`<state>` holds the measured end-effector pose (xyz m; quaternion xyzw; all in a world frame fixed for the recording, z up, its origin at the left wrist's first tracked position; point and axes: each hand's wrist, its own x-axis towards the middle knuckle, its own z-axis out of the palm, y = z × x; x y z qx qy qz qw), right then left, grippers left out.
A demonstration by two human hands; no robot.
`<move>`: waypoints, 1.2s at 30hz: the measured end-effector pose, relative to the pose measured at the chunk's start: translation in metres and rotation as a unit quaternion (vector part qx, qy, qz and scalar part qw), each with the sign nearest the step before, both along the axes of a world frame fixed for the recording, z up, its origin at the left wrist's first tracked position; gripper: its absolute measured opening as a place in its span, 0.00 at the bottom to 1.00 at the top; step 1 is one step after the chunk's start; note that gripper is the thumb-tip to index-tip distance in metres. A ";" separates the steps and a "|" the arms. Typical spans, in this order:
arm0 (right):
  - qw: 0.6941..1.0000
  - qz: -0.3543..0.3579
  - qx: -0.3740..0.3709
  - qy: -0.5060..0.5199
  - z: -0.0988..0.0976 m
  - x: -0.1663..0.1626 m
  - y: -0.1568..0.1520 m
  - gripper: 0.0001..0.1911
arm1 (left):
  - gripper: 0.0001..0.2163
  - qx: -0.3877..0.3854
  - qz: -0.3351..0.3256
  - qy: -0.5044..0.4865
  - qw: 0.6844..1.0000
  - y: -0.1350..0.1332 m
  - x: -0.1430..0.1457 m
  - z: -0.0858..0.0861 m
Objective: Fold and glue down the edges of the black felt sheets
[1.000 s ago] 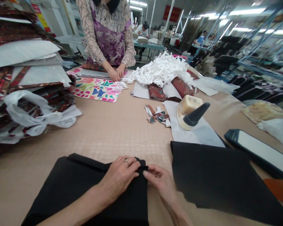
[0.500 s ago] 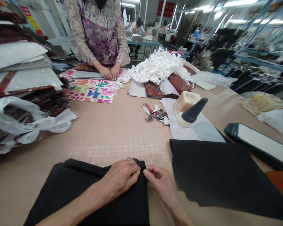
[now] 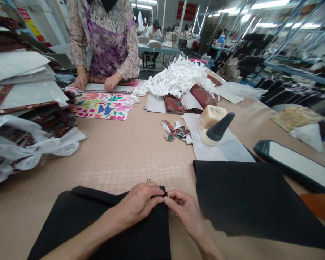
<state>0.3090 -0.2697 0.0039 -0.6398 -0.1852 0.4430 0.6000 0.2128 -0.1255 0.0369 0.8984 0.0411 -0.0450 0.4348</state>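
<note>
A piece of black fabric (image 3: 78,224) lies flat at the near edge of the tan table (image 3: 124,151). My left hand (image 3: 139,204), with a ring on one finger, pinches the cloth's far right corner, fingers closed on it. My right hand (image 3: 182,209) meets it at the same corner, thumb and fingers pinched on the fabric edge. A second, larger sheet of black fabric (image 3: 249,202) lies just to the right of my hands.
A co-worker in a purple apron (image 3: 105,39) presses both hands on patterned fabric (image 3: 103,104) across the table. Stacked fabrics in plastic (image 3: 24,108) fill the left. White strips (image 3: 178,77), a black cone on a pale block (image 3: 215,124), scraps (image 3: 176,131) and a dark tray (image 3: 298,168) lie around.
My hands have stayed at the black fabric's corner, closing slightly together. The co-worker's hands have spread apart on the patterned cloth. The view has shifted a little.
</note>
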 end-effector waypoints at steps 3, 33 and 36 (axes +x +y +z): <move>1.000 0.011 0.001 -0.001 0.001 0.000 -0.001 0.18 | 0.10 0.010 -0.037 0.009 0.999 0.005 0.002 0.000; 0.998 -0.031 -0.026 -0.055 0.002 0.002 -0.001 0.18 | 0.15 -0.140 0.094 0.150 0.974 0.010 -0.004 0.016; 0.997 -0.037 -0.021 -0.068 0.002 0.002 -0.002 0.16 | 0.16 -0.216 0.105 0.158 0.958 0.014 -0.004 0.005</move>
